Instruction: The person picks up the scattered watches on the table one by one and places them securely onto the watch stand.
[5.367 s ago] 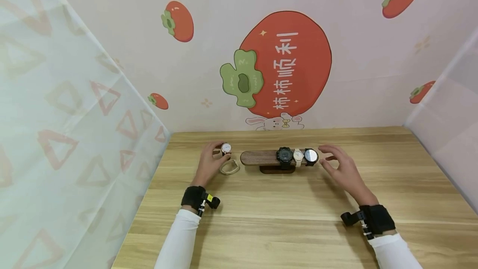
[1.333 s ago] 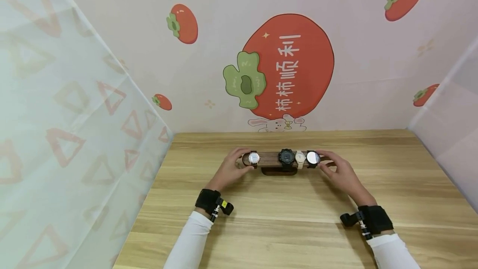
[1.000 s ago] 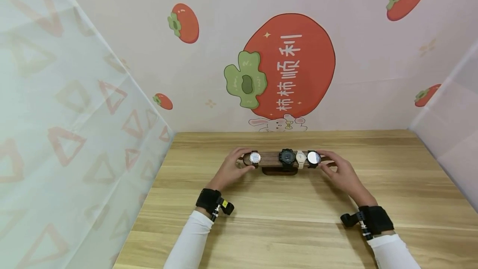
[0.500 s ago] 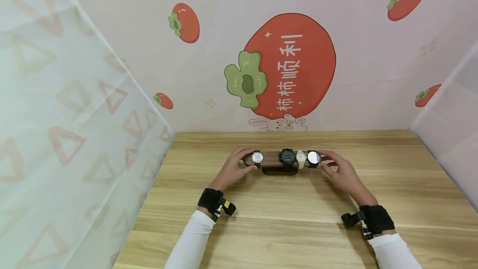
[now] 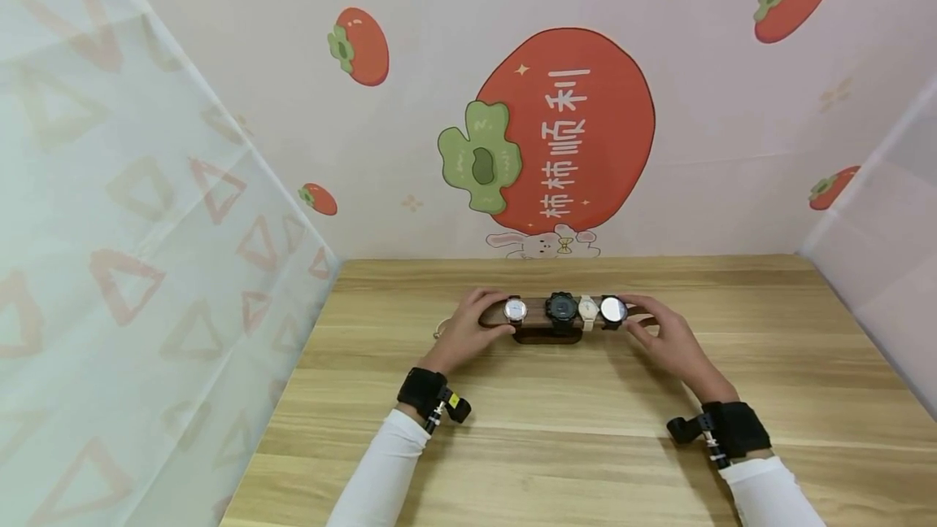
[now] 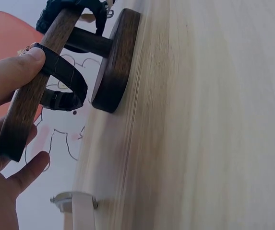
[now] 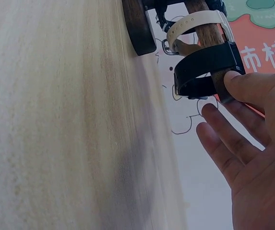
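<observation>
A dark wooden watch stand (image 5: 537, 313) stands on the table, its bar raised above a small base (image 6: 117, 62). My left hand (image 5: 468, 330) pinches a white-faced wristwatch (image 5: 516, 311) by its edges on the left part of the bar. Its black strap (image 6: 63, 72) loops under the bar, with my thumb pressed on it. My right hand (image 5: 672, 340) grips the bar's right end between thumb and fingers. Beside it sits a black-strapped watch (image 5: 613, 310) with a shiny face, then a cream watch (image 5: 588, 309) and a chunky black watch (image 5: 561, 309).
Another watch with a pale strap (image 6: 83, 213) lies on the table left of the stand, mostly behind my left hand in the head view. The wooden table (image 5: 556, 446) meets a printed back wall (image 5: 410, 145) close behind the stand.
My left hand has brought the white-faced watch from left of the stand onto the bar and slid it rightward along it. My right hand has taken hold of the bar's right end.
</observation>
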{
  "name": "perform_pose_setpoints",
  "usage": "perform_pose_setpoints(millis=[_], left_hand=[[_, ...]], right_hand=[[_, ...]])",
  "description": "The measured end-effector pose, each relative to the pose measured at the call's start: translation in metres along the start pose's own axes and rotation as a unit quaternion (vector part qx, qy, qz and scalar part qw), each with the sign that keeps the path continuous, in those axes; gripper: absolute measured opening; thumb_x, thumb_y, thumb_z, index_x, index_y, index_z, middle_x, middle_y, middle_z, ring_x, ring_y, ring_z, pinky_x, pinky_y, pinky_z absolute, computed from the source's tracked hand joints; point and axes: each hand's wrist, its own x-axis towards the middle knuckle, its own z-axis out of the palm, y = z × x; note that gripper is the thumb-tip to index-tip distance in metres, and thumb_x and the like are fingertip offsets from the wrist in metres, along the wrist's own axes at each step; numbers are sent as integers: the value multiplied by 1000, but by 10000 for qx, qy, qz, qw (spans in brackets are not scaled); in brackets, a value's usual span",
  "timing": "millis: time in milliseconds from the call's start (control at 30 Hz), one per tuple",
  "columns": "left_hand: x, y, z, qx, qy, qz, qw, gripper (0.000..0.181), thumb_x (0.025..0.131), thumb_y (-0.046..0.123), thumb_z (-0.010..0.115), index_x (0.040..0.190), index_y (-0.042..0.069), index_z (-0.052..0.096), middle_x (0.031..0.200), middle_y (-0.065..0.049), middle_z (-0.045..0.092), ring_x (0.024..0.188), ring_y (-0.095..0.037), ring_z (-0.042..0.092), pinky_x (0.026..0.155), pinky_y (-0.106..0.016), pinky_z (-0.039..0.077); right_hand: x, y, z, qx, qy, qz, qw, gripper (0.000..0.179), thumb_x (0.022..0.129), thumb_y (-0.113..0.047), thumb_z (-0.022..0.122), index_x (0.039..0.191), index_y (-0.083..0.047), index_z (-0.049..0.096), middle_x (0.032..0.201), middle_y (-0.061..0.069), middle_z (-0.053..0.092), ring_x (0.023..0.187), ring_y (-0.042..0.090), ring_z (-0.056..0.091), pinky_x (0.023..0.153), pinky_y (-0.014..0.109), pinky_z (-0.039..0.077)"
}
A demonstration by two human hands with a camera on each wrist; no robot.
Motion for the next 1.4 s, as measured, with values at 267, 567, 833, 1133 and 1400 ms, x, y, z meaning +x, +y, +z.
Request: perform_pose_setpoints(millis=[267, 567, 833, 1133, 1400], left_hand=[[7, 7, 7, 249, -78, 74, 9996, 60, 94, 36, 84, 148, 17, 63, 149, -6, 57, 142, -28, 51, 120, -48, 48], [9, 10, 13, 807, 200, 283, 9961, 61, 90, 43, 86, 144, 21, 68, 144, -5, 61, 138, -27, 52, 119, -49, 46], [10, 15, 15, 1193, 318, 312, 9919, 61, 90, 48, 85, 144, 25, 69, 142, -4, 64, 134, -27, 54, 115, -51, 46], [11, 16, 19, 1245, 413, 333, 9908, 60, 89, 49, 86, 143, 27, 70, 139, -3, 65, 132, -26, 55, 112, -51, 48], [11, 16, 16, 1154, 271, 240, 9927, 63, 90, 48, 85, 145, 25, 67, 142, -5, 63, 134, -27, 54, 114, -51, 48]], right_hand=[[0, -4, 0, 65, 27, 19, 10000, 47, 98, 7, 71, 144, 2, 61, 138, 27, 65, 114, 44, 69, 91, 61, 60], [-1, -9, -2, 89, 11, -5, 10000, 48, 98, 7, 71, 144, 3, 61, 138, 28, 65, 114, 47, 69, 92, 62, 60], [-1, -8, -2, 80, -2, 19, 10000, 49, 97, 7, 72, 144, 2, 61, 139, 27, 65, 114, 47, 69, 92, 60, 60], [-2, -10, -2, 0, 44, 9, 10000, 48, 97, 6, 72, 144, 1, 61, 138, 25, 67, 113, 46, 69, 91, 54, 62], [-2, -9, -1, 68, 39, 0, 10000, 48, 97, 7, 72, 144, 2, 61, 137, 27, 66, 114, 47, 69, 91, 59, 61]])
